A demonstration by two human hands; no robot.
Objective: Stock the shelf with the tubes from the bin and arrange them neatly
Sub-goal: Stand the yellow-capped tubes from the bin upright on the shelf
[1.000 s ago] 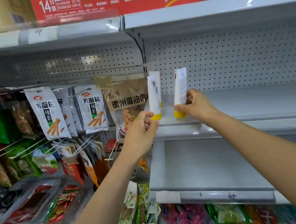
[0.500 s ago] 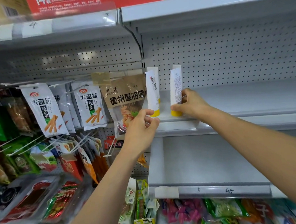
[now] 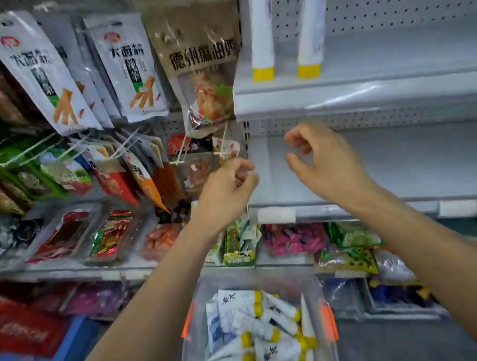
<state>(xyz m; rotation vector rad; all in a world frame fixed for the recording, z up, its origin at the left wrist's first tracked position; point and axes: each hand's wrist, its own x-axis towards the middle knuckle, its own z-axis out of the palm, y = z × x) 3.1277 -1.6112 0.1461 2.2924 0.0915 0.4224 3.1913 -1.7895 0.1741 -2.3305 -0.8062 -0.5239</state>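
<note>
Two white tubes with yellow caps stand cap-down on the upper grey shelf [image 3: 393,87]: the left tube [image 3: 261,33] and the right tube [image 3: 309,31], a small gap between them. Both hands are below that shelf and hold nothing. My left hand [image 3: 226,189] hovers with loosely curled fingers in front of the lower shelf's left end. My right hand [image 3: 320,161] is beside it, fingers relaxed and curved. A clear plastic bin [image 3: 328,322] with orange clips sits low in the middle, holding several more white tubes [image 3: 255,330] lying in a heap.
Hanging snack packets [image 3: 124,64] on pegs fill the bay to the left. The lower grey shelf [image 3: 398,165] lies behind my hands. Below it are packets of sweets [image 3: 294,238] and green bags [image 3: 352,237]. Red boxes [image 3: 20,333] sit at lower left.
Both hands let go of the tubes, which now stand on the upper shelf, and dropped down away from it. The view tilted downward, bringing the bin into sight.
</note>
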